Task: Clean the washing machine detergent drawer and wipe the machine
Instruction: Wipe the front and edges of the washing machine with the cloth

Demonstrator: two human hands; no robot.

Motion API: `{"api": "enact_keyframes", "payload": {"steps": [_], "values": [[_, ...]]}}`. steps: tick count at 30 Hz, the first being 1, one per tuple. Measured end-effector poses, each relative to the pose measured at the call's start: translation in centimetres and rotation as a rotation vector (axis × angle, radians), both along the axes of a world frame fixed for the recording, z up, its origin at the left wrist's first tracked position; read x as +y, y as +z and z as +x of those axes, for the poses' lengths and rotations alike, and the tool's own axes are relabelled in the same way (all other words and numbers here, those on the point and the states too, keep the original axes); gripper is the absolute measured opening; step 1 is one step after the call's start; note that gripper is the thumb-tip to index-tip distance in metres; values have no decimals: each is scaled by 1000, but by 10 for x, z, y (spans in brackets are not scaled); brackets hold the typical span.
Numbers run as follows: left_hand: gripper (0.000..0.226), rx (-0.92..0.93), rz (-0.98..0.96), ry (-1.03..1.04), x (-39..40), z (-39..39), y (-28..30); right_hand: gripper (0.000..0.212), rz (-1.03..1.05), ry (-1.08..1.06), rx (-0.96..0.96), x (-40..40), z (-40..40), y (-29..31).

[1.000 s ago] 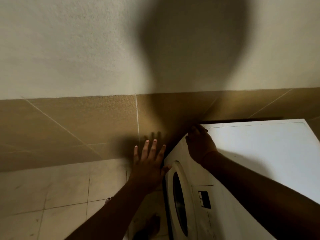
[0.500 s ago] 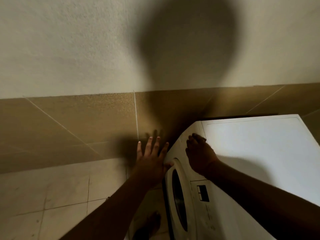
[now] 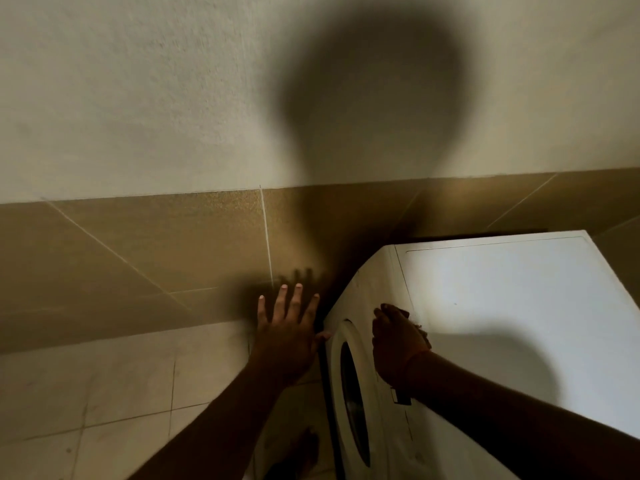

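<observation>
The right hand (image 3: 396, 344) lies curled on the upper front edge of the white front-loading washing machine (image 3: 502, 306), above its round door (image 3: 349, 379); whether this grip holds a cloth I cannot tell. The left hand (image 3: 287, 337) is a wide grip, fingers straight and spread, thumb touching the door's rim. The machine stands beside a brown tiled wall band (image 3: 138, 251) on a pale tiled floor (image 3: 104, 393). A bare foot (image 3: 304, 448) shows below.

Home laundry corner: washing machine (image 3: 502, 306), tiled floor (image 3: 104, 393).
</observation>
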State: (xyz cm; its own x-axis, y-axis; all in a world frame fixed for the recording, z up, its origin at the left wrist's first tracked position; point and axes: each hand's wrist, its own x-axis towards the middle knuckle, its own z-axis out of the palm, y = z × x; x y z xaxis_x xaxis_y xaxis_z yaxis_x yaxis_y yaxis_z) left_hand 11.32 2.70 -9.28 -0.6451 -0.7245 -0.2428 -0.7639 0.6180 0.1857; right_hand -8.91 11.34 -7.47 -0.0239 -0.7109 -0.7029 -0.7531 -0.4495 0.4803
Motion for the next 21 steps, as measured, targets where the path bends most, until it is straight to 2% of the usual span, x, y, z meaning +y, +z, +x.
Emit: {"api": "enact_keyframes", "payload": {"steps": [3, 4, 6, 8, 9, 10, 12, 13, 16, 18, 19, 21], "values": [[79, -6, -7, 15, 1, 4, -3, 50, 8, -54, -18, -5, 4, -18], [78, -8, -10, 18, 2, 5, -3, 52, -22, -208, -86, -5, 7, -27], [76, 0, -25, 17, 5, 3, -4, 54, -153, -616, -373, -6, 16, -37], [74, 17, -51, 5, 6, 1, -2, 52, -178, -755, -448, -5, 28, -36], [74, 22, -62, -5, 5, 1, -3, 52, -131, -706, -443, -8, 26, -38], [74, 20, -73, -15, 4, 2, -4, 55, -58, -567, -382, -8, 22, -46], [74, 1, -85, -13, 1, 8, -7, 64, 80, -278, -46, -4, 19, -47], [74, -13, -85, -1, -1, 11, -9, 65, 174, -184, 62, -3, 15, -48], [76, -45, -51, 17, 0, 15, -12, 64, 27, -466, -102, 9, 4, -50], [75, -42, -40, 11, 3, 14, -12, 67, 0, -455, -187, 3, 5, -55], [74, -39, -39, 5, 4, 14, -12, 69, -26, -400, -159, -2, 8, -61], [72, -36, -41, -11, 5, 16, -12, 72, -111, -435, -199, -13, 16, -63]]}}
